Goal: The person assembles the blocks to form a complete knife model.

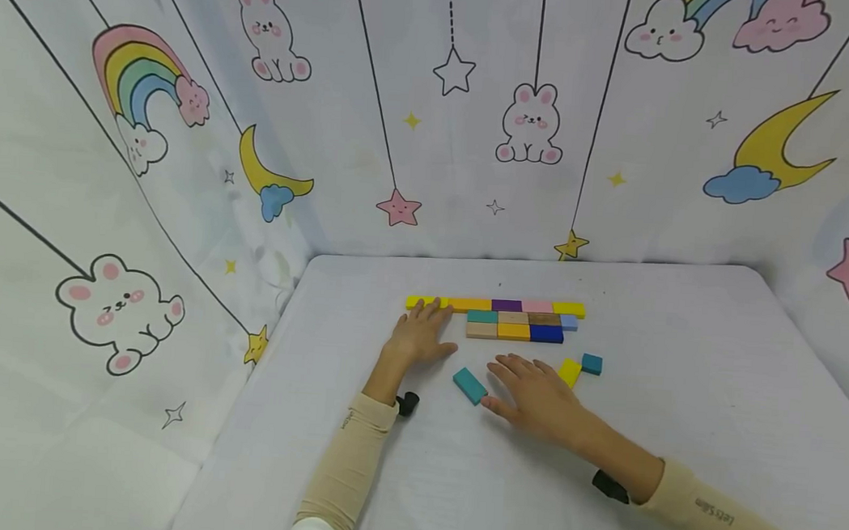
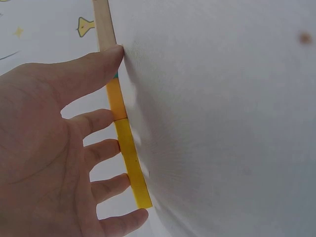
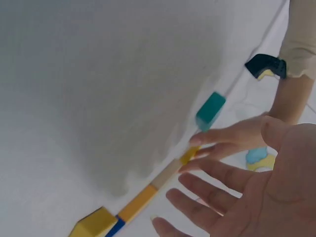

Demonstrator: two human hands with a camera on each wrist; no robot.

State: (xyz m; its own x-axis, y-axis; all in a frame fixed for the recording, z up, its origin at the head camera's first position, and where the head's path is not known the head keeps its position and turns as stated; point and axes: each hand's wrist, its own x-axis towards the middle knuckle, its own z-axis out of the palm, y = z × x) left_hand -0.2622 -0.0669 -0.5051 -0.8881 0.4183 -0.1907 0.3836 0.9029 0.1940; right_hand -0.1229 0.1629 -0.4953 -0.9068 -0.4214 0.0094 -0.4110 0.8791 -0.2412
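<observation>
My left hand reaches to the left end of the back row of wooden blocks. Its extended fingertips touch the yellow block and reach the orange block beside it. My right hand hovers over the table with fingers spread and holds nothing. Beside its thumb lies a loose teal block, set at a slant. A loose yellow block is partly hidden behind the right hand. Touching or close to that yellow block is a smaller teal block.
In front of the back row stand shorter rows with a wooden-brown block, a dark blue block and a light blue block. A white cloth covers the table. Behind hangs a printed curtain.
</observation>
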